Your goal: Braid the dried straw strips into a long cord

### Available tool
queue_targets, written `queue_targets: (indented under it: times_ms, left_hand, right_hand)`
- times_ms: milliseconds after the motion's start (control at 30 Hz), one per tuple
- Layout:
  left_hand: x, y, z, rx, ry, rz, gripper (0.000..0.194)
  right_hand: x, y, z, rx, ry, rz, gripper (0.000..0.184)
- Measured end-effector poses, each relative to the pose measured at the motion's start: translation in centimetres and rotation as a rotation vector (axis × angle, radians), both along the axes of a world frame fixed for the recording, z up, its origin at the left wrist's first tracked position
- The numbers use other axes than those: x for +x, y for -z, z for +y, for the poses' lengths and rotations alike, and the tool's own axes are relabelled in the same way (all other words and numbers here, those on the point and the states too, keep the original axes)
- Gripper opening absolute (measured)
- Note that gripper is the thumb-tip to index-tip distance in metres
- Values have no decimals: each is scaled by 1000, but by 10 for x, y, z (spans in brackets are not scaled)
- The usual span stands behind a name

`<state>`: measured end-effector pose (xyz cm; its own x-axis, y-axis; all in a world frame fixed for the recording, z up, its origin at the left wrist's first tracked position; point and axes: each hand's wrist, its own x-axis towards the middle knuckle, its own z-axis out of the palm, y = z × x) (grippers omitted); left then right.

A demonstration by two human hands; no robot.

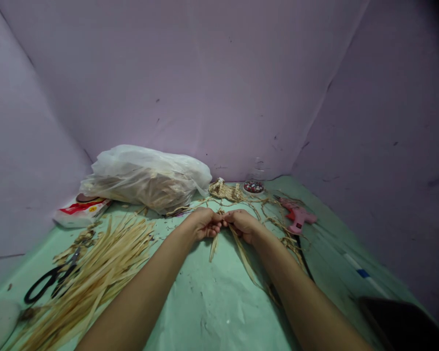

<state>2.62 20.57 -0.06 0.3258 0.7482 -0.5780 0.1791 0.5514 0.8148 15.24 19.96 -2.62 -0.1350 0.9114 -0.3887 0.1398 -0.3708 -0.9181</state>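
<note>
My left hand point(206, 224) and my right hand point(242, 224) meet at the middle of the table, their fingertips pinched close together. Between them they grip dried straw-coloured fibre strips point(244, 253); one short end hangs below my left fingers and longer strands trail down past my right wrist. The exact spot where the strips join is hidden by my fingers. Just beyond my hands lies a small woven fibre piece point(225, 191). Twisted fibre cord point(278, 223) winds over the table to the right of my right hand.
On the left are loose fibre strips point(113, 258), black-handled scissors point(51, 280) and a red-and-white box point(81, 213). A plastic bag point(149, 173) lies against the wall. Rightward are a clear container of beads point(253, 186), a pink glue gun point(299, 216) and a dark flat object point(398, 321).
</note>
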Motion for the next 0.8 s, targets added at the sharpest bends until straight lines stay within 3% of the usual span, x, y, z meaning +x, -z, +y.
queue_targets:
  times_ms: [100, 267, 433, 600, 800]
  left_hand:
    - [1, 4, 1, -4, -43, 59, 16]
    - [3, 11, -1, 97, -78, 196, 16]
    - [9, 13, -5, 213, -146, 322, 12]
    - [11, 15, -7, 304, -119, 416, 15]
    - [13, 16, -6, 247, -168, 362, 17]
  right_hand:
    - [1, 3, 1, 66, -7, -83, 13]
    - [2, 12, 6, 289, -44, -347, 11]
    - [3, 14, 8, 402, -133, -540, 15]
    - [4, -1, 1, 479, -149, -722, 14]
    - [1, -26, -7, 343, -91, -873, 10]
